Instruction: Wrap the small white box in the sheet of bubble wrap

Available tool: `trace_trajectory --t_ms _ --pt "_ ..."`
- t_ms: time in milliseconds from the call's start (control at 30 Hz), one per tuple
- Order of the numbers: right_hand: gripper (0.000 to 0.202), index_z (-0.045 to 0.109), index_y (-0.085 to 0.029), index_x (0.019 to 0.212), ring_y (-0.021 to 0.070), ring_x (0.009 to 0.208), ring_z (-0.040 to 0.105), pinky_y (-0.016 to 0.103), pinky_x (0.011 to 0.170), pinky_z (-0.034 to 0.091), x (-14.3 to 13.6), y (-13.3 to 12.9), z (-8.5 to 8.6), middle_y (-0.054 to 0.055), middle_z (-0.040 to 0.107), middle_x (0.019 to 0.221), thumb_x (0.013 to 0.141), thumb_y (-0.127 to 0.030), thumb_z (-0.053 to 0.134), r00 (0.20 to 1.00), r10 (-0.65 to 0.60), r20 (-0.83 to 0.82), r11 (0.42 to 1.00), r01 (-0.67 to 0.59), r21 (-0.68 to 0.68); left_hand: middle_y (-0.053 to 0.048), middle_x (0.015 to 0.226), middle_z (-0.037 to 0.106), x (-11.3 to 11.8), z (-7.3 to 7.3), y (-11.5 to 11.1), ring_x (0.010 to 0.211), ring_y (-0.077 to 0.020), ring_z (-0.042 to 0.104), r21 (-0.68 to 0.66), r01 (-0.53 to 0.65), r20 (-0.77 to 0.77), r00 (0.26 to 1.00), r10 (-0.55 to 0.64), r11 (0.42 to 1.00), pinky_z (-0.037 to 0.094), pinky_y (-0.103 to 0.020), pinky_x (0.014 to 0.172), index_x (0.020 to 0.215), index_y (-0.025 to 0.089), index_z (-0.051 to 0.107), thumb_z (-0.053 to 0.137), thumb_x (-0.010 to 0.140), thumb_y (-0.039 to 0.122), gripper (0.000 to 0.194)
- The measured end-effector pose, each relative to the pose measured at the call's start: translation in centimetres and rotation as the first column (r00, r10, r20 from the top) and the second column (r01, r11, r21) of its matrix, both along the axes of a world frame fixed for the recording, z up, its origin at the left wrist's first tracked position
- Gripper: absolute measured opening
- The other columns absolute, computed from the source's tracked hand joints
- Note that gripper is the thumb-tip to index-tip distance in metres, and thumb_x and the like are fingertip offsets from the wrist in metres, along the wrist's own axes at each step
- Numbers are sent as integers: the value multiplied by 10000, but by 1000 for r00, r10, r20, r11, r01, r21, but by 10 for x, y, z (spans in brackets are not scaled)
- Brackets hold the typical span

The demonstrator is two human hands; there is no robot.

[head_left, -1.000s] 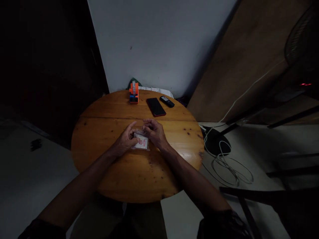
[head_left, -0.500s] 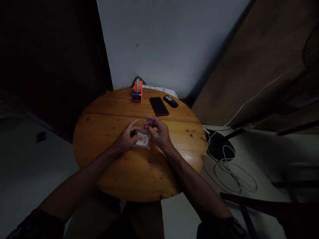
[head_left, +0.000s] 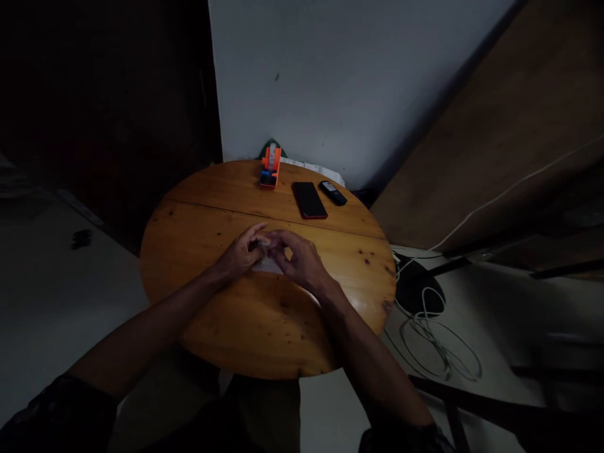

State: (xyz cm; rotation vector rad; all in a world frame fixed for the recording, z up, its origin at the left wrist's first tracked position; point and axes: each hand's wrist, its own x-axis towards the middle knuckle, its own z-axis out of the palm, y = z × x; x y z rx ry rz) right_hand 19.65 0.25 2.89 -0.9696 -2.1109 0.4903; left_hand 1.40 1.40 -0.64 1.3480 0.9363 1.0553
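Note:
A small flat clear-wrapped pack (head_left: 268,267) lies mostly hidden between my hands over the middle of the round wooden table (head_left: 207,321). My left hand (head_left: 241,255) grips its left side, thumb bent over it and index finger stretched forward. From the right, my right hand (head_left: 302,259) reaches over the pack with thumb and fingers pinched together near its upper edge, close to the left fingertips. What sits in that pinch is too small and dark to make out.
Toward the wall stand an orange tape dispenser (head_left: 270,166), a dark phone with a red edge (head_left: 309,200) and a small black handset (head_left: 333,193). White papers (head_left: 316,168) lie behind them. Coiled pale cable (head_left: 436,333) rests on the floor at right.
My right hand has moved left and down onto the pack, its fingers meeting the left hand's and covering the printed face. The view has shifted slightly.

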Motion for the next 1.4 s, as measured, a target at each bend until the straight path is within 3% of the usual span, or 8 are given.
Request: trace_trajectory --t_ms 133,300,500,700,933,1133,1333,1400 --pt "335 659 -225 1195 204 950 685 332 843 516 4 -4 10 63 748 1044 904 -120 531 983 60 173 996 -70 53 -65 1096 693 -2 2 0 840 -145 621 -52 9 -9 1000 -10 999 453 -248 703 1418 165 476 731 740 346 747" --pt "438 641 -227 1239 214 906 696 368 888 474 8 -8 23 35 758 932 849 -47 557 947 105 304 992 -121 35 -34 991 673 -3 8 1 823 -139 608 -100 5 18 1000 -3 995 453 -248 720 1312 153 557 714 685 302 663" --pt "572 570 -253 1341 204 926 713 422 1025 407 11 -9 25 -6 781 925 828 -10 500 967 103 235 994 -110 17 -50 1034 662 -3 10 -3 857 -153 607 -72 12 -37 999 -15 997 451 -254 716 1362 131 521 730 663 277 744" --pt "534 616 -229 1291 221 998 695 400 984 429 15 -2 17 24 783 973 811 -24 506 995 -69 69 991 61 115 -47 1044 644 -3 9 -4 847 -147 604 -23 15 -92 996 -17 1000 461 -248 708 1382 144 508 737 681 270 748" --pt "416 651 -207 1272 243 928 686 426 968 425 7 -5 19 80 781 1016 886 -98 536 943 -18 333 993 -22 116 -61 1057 677 -1 6 -2 933 -181 627 -27 12 -75 997 -14 1000 488 -291 818 1399 144 489 783 688 329 792" --pt "461 648 -225 1274 234 920 682 419 948 437 10 -3 17 48 780 934 863 -76 501 984 -59 171 977 21 214 -69 1104 650 0 4 -1 917 -167 621 -16 1 -50 999 -1 1000 481 -285 816 1393 149 486 793 678 340 800" --pt "416 674 -231 1218 238 920 689 434 985 424 9 -1 14 43 783 948 856 -93 523 967 31 252 991 -63 118 -67 1081 662 0 5 0 950 -182 623 -9 3 -48 999 -3 1000 474 -305 854 1396 156 488 806 674 355 814" --pt "417 688 -241 1180 235 942 696 434 1001 422 9 1 12 26 785 925 841 -77 511 979 23 203 993 -47 110 -64 1079 656 0 2 1 923 -172 617 -9 1 -42 999 -1 1000 470 -297 826 1392 157 489 797 672 342 805"
